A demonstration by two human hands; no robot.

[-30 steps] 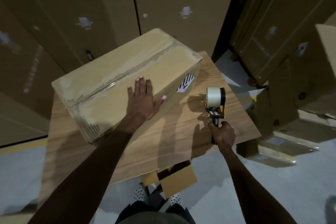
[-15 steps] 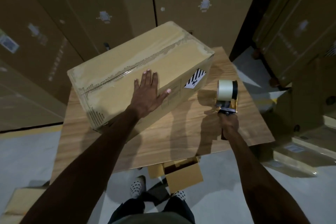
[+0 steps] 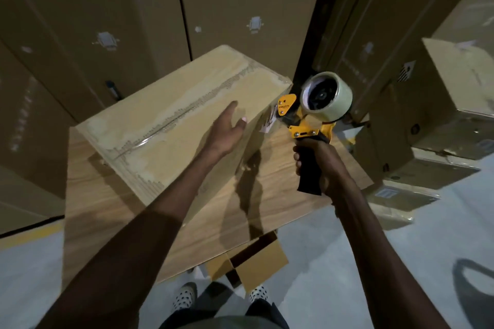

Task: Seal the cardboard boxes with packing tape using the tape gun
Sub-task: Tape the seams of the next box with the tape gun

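While right hand [image 3: 324, 165] is gripping black handle of tape gun [image 3: 311, 117], raised beside box's right end, left hand [image 3: 227, 128] is reaching over cardboard box [image 3: 171, 125], fingers relaxed, holding nothing. Box is lying on wooden table [image 3: 107, 211], top seam taped.

One cardboard box [image 3: 171, 125], one tape gun [image 3: 307, 125], one table [image 3: 101, 195], two hands.
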